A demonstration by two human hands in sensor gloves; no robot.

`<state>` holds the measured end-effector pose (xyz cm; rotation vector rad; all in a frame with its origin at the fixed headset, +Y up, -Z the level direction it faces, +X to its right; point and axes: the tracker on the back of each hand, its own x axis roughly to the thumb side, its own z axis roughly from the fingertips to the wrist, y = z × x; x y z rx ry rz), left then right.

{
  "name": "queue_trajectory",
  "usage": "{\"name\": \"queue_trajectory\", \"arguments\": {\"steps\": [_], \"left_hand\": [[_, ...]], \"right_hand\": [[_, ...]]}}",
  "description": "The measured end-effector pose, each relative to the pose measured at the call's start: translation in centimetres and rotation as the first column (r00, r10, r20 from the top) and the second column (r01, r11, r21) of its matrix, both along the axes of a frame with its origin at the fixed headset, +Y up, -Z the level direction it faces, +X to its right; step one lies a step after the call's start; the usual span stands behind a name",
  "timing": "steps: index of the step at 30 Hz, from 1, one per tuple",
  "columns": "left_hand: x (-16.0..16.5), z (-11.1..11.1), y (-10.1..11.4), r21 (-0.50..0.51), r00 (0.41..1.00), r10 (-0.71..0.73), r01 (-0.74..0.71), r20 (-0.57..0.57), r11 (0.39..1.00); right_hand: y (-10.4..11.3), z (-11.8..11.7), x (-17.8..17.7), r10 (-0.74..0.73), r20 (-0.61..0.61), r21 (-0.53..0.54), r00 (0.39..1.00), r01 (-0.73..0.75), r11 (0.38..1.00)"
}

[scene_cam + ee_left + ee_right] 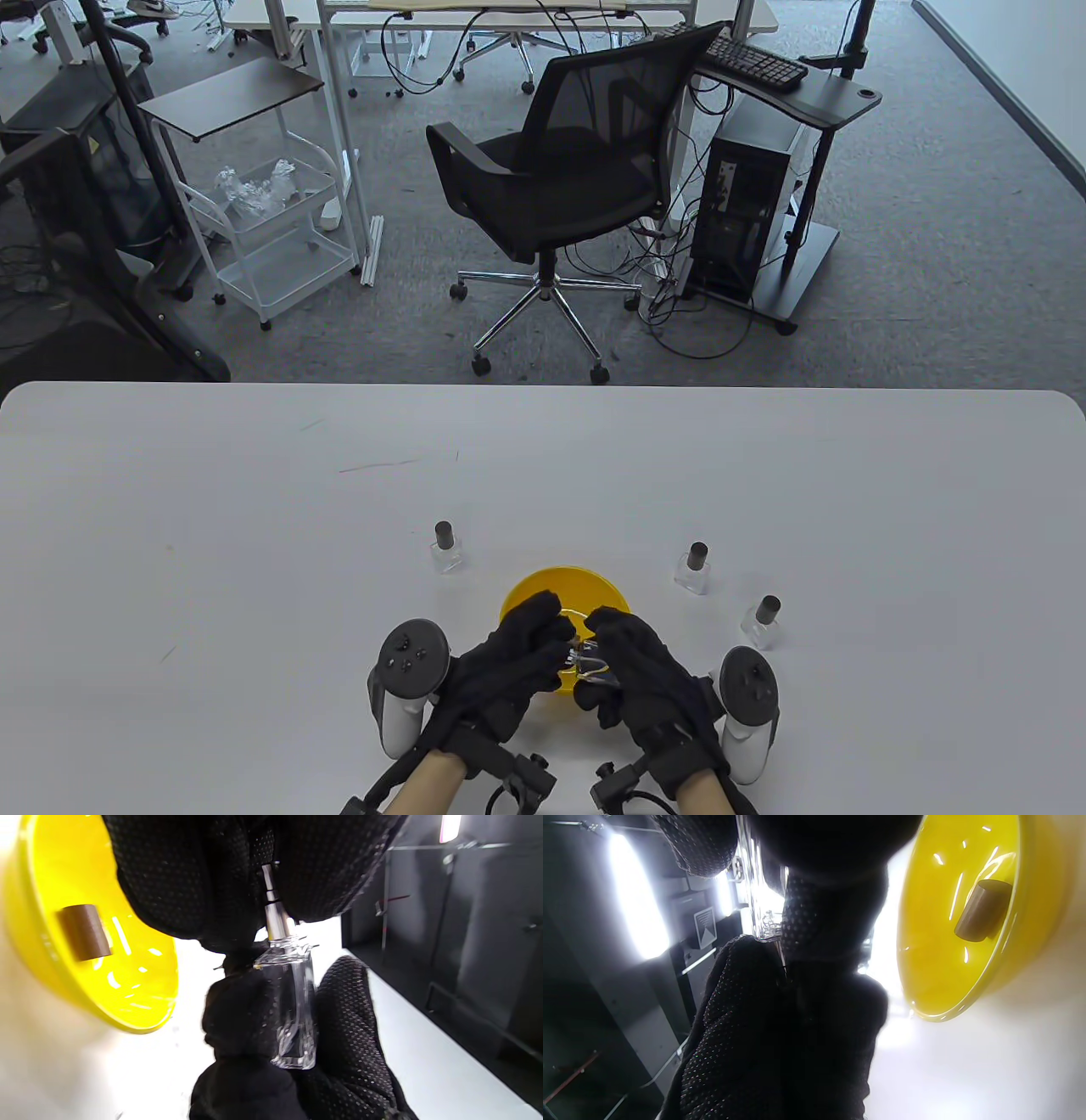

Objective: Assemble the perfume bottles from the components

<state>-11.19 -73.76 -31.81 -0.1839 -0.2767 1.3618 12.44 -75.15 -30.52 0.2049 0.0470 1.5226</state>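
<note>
A: Where's the bottle being worked on?

B: The clear glass bottle [295,1005] is held above the yellow bowl [530,590], low over the bench [254,552]. The right hand [632,671] has its grip curled round the glass body. The left hand [517,654] pinches the silver spray pump [275,918] sitting at the neck.

A: How far along is it, would you say?

B: Three capped bottles [446,548] stand on the bench around the bowl, so those look finished. This one seems to be the fourth. One brown cap [85,932] lies in the bowl, probably for it. I'd judge seating the pump and capping are left.
</note>
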Motion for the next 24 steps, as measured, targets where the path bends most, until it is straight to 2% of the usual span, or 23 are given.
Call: {"name": "queue_trajectory", "arguments": {"steps": [2,13,18,24], "left_hand": [[-0.3,-0.1,-0.2,-0.021,0.999,-0.036,0.037,0.026,0.999],[0.0,-0.1,0.5,0.120,0.998,-0.055,0.050,0.041,0.992],[0.0,0.3,1.0,0.184,0.997,-0.078,0.082,-0.029,0.980],[0.2,0.6,0.9,0.208,0.995,-0.069,0.084,-0.077,0.975]], "right_hand": [[0.1,0.0,-0.1,-0.007,-0.004,0.003,1.000,0.007,1.000],[0.0,-0.1,0.0,0.014,0.011,-0.013,1.000,-0.014,1.000],[-0.1,0.1,-0.2,0.007,0.010,-0.035,1.000,-0.006,0.999],[-0.3,0.0,-0.1,0.022,0.008,-0.036,1.000,-0.022,0.999]]}}
